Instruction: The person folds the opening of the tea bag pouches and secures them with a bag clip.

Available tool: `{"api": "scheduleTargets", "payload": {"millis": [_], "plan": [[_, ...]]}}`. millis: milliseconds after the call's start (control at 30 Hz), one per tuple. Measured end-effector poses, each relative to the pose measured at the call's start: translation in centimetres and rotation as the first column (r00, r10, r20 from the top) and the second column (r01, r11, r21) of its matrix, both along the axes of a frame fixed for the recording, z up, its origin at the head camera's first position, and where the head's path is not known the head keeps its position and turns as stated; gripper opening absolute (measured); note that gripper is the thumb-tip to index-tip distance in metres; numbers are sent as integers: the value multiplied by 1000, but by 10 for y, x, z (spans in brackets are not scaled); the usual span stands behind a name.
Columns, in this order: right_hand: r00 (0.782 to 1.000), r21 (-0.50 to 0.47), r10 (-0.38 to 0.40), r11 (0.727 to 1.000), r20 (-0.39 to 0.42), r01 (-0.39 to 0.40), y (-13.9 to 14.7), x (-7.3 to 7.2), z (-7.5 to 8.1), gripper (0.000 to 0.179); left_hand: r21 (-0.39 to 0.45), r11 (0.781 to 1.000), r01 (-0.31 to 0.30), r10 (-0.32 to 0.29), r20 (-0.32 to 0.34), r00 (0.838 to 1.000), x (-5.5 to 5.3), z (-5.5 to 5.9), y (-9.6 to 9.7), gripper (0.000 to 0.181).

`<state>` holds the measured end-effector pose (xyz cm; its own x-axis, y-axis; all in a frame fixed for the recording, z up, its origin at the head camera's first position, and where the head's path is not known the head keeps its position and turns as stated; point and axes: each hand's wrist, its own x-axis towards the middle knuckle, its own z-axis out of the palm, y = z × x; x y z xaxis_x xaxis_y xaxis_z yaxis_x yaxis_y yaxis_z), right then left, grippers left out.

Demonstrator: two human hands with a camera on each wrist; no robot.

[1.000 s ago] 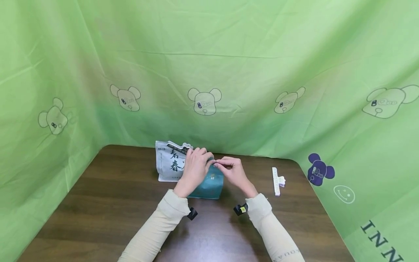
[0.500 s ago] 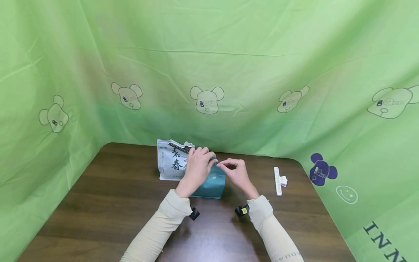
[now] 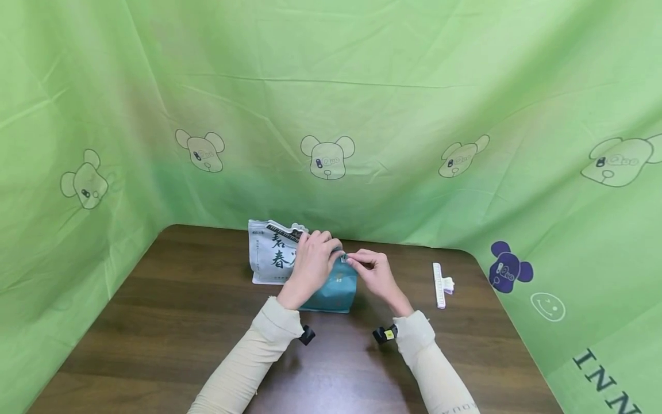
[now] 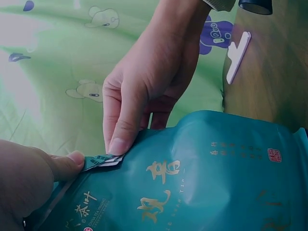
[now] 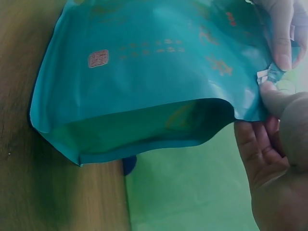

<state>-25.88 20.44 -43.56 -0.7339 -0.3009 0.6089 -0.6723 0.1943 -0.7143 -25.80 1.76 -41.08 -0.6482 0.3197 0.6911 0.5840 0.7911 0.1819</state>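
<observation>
A teal tea bag (image 3: 333, 296) with gold print stands on the table between both hands. My left hand (image 3: 310, 261) grips the bag's top edge, with its thumb on the front in the left wrist view. Close beside it, my right hand (image 3: 376, 277) pinches the top edge between thumb and forefinger. Between the two thumbs a small crumpled teal-and-white strip (image 4: 103, 162) sticks up along that edge; whether it is torn or folded I cannot tell. The side of the bag faces the right wrist view as a deep inward fold (image 5: 139, 125).
Left of the teal bag, partly behind my left hand, stands a white pouch (image 3: 261, 264) with dark lettering. A black-and-white sealing clip (image 3: 284, 231) sits across its top. Another white sealing clip (image 3: 439, 286) lies right on the brown table (image 3: 170, 322). Green cloth (image 3: 383, 195) hangs behind.
My right hand has shifted slightly right along the teal bag's top edge, away from the left thumb. More of the strip shows between them. The left hand keeps its hold.
</observation>
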Motion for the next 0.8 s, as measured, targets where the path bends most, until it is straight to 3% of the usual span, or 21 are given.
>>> {"api": "scheduleTargets", "payload": {"millis": [533, 800], "plan": [[1000, 108, -11, 994, 14, 9, 6, 6, 3, 22, 12, 1000, 27, -27, -5, 1000, 1, -2, -2, 7], [996, 96, -34, 995, 85, 26, 4, 9, 9, 16, 6, 1000, 19, -19, 6, 1000, 0, -3, 0, 7]]}}
